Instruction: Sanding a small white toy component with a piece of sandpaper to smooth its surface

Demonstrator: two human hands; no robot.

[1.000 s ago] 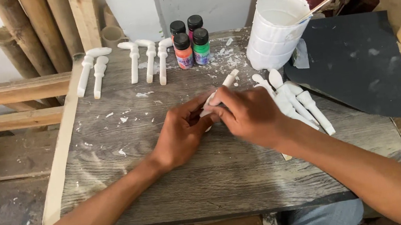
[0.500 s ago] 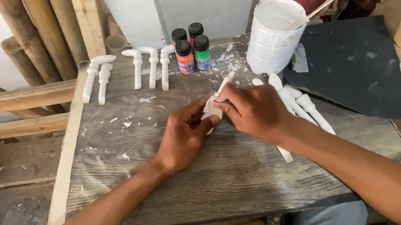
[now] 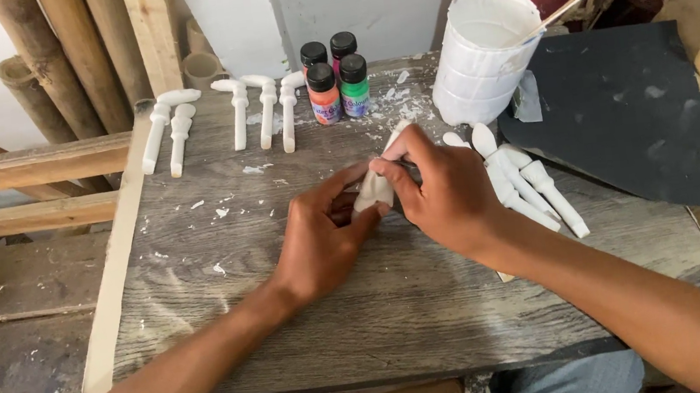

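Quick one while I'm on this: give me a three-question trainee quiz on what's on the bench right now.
1. True or false: both hands hold the same white piece.
2. How many small paint bottles stand at the back of the table?
3. The white bucket holds: A) a thin stick, B) a hammer, C) a spoon.

Key:
1. True: left hand and right hand both have a grip on the white piece.
2. Four paint bottles.
3. A: a thin stick leans in the white bucket.
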